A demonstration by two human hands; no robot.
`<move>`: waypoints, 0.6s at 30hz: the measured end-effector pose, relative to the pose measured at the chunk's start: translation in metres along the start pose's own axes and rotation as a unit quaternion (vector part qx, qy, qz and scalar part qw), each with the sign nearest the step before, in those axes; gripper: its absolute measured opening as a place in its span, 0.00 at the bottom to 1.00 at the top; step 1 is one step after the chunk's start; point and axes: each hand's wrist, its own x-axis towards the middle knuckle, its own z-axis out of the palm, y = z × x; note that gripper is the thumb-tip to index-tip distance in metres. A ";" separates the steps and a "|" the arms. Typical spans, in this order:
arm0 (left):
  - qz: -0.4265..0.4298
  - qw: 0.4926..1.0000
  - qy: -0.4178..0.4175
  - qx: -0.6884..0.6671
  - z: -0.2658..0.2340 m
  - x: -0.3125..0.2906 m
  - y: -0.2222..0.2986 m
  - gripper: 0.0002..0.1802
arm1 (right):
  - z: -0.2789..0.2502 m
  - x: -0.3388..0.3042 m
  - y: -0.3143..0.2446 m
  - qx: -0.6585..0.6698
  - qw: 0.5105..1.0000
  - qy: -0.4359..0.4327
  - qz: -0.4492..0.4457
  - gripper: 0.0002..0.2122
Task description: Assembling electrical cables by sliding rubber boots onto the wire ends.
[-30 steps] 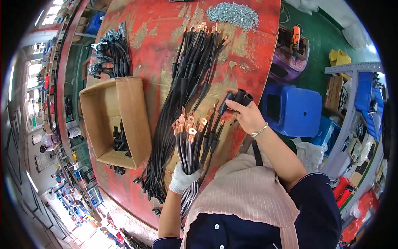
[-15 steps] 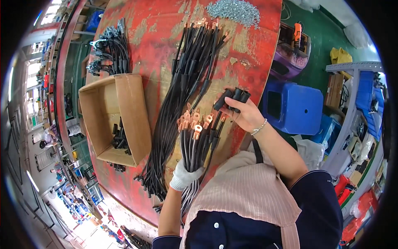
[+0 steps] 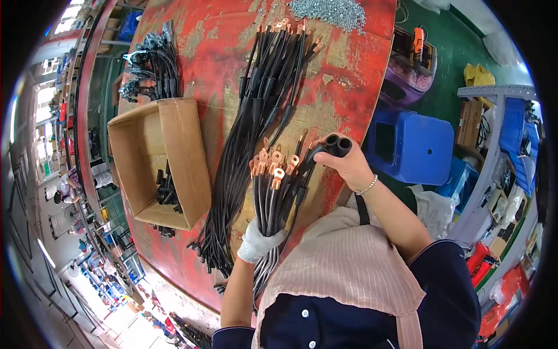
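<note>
Gloved left hand clamped around a bundle of black cables with copper lugs, held upright over the near rim of the red table; bare right hand grips black sleeves just right of the lugs, near the table's right edge. Cardboard box left, long cable pile between box and hands, bare tabletop only toward the far right. Versus half a second ago, the right hand with the sleeves sits a little lower and closer to the lugs; the bundle is held the same.

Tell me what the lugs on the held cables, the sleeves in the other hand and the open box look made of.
Cable lugs: likely copper, a shiny orange-pink metal. Black sleeves: probably rubber or plastic tubing, matte with hollow round ends. Open box: brown corrugated cardboard, dull, with folded flaps.
</note>
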 end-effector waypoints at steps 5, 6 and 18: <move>-0.013 1.000 0.021 -0.017 0.002 -0.001 -0.005 0.13 | 0.017 -0.010 -0.014 -0.004 1.000 0.005 0.022 0.17; -0.006 1.000 0.010 -0.016 0.001 0.000 -0.007 0.15 | 0.019 -0.013 -0.012 0.003 0.999 0.006 0.032 0.17; 0.005 0.999 0.045 0.030 0.005 0.003 0.011 0.16 | 0.042 -0.054 0.055 -0.044 0.977 -0.098 0.187 0.27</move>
